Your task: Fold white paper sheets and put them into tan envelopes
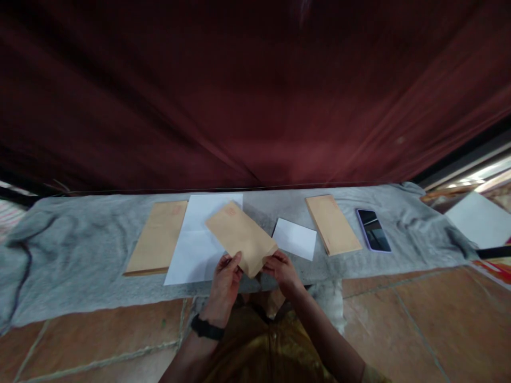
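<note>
A dark red curtain (255,96) fills the upper half of the view. Below it a grey cloth (80,255) lies spread from side to side, rumpled at both ends, with a tiled floor (419,319) nearer the person.

On the cloth, left of centre, lies a white sheet (191,250). Just beside its left edge is the left stack (157,239) of brown envelopes, and well to the right is the right stack (332,224), also brown. A second white sheet, the far sheet (479,219), lies past the cloth's right end.

The envelope (239,236) is brown and held tilted above the sheet's right part, with its far corner pointing up and left. Both hands have it at its near end. The left hand (225,282) has its grip closed on the near corner, thumb on top. The right hand (283,271) has its grip pinched on the near right edge.

A small white paper (295,238) lies between the envelope and the right stack. A phone (373,230), screen dark, lies just right of that stack. A black watch (206,328) sits on the left wrist.
</note>
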Motion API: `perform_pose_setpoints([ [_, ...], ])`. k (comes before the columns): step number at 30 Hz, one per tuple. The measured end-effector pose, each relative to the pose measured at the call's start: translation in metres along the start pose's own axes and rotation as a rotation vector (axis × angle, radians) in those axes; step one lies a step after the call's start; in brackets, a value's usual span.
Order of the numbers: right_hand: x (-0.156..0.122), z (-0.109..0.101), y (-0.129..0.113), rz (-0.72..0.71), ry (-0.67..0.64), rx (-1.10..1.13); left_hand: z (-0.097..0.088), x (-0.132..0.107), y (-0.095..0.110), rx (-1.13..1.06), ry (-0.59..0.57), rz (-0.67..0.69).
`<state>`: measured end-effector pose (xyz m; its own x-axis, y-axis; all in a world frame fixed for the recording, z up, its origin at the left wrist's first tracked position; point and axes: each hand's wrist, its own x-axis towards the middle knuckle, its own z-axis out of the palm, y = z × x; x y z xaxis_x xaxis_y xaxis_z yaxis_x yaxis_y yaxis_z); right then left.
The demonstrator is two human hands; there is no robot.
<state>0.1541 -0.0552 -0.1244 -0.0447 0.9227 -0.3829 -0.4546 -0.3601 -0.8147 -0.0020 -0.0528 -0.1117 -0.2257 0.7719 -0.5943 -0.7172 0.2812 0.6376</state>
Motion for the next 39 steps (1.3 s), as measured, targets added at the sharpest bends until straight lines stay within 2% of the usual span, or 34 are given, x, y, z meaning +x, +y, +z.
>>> perform_pose_setpoints([
  [3, 0.0, 0.003, -0.002, 0.059, 0.068, 0.043, 0.002, -0.001, 0.001, 0.029, -0.024, -0.023],
  [8, 0.007, 0.006, -0.001, 0.031, 0.088, -0.029, 0.01, -0.012, 0.001, 0.13, -0.11, -0.013],
  [12, 0.013, 0.001, 0.002, -0.028, 0.081, -0.112, -0.001, -0.019, 0.004, 0.315, -0.099, 0.02],
  [14, 0.016, -0.003, 0.003, -0.04, 0.104, -0.12, -0.014, -0.019, 0.008, 0.472, -0.049, 0.145],
  [16, 0.017, -0.005, 0.004, -0.04, 0.109, -0.135, -0.026, -0.018, 0.013, 0.701, -0.025, 0.364],
  [17, 0.017, -0.006, 0.004, -0.036, 0.103, -0.148, -0.029, -0.017, 0.017, 0.841, -0.048, 0.485],
  [19, 0.016, -0.006, 0.004, -0.028, 0.082, -0.167, -0.03, -0.016, 0.024, 1.126, -0.177, 0.692],
  [21, 0.016, -0.005, 0.004, -0.027, 0.072, -0.174, -0.024, -0.014, 0.031, 1.394, -0.376, 0.839],
  [23, 0.016, -0.004, 0.005, -0.02, 0.066, -0.182, -0.014, -0.01, 0.036, 1.638, -0.539, 0.941],
  [25, 0.016, -0.003, 0.006, -0.011, 0.053, -0.194, -0.005, -0.005, 0.04, 1.822, -0.624, 1.008],
  [28, 0.016, -0.005, 0.01, -0.015, 0.051, -0.216, 0.004, 0.004, 0.043, 1.955, -0.717, 1.02],
  [32, 0.015, -0.009, 0.016, -0.035, 0.061, -0.321, 0.013, 0.014, 0.044, 1.999, -0.876, 0.923],
  [35, 0.015, -0.012, 0.017, -0.061, 0.051, -0.386, 0.019, 0.018, 0.044, 2.017, -0.931, 0.849],
  [39, 0.018, -0.013, 0.011, -0.114, 0.031, -0.449, 0.026, 0.02, 0.044, 2.043, -1.001, 0.82],
])
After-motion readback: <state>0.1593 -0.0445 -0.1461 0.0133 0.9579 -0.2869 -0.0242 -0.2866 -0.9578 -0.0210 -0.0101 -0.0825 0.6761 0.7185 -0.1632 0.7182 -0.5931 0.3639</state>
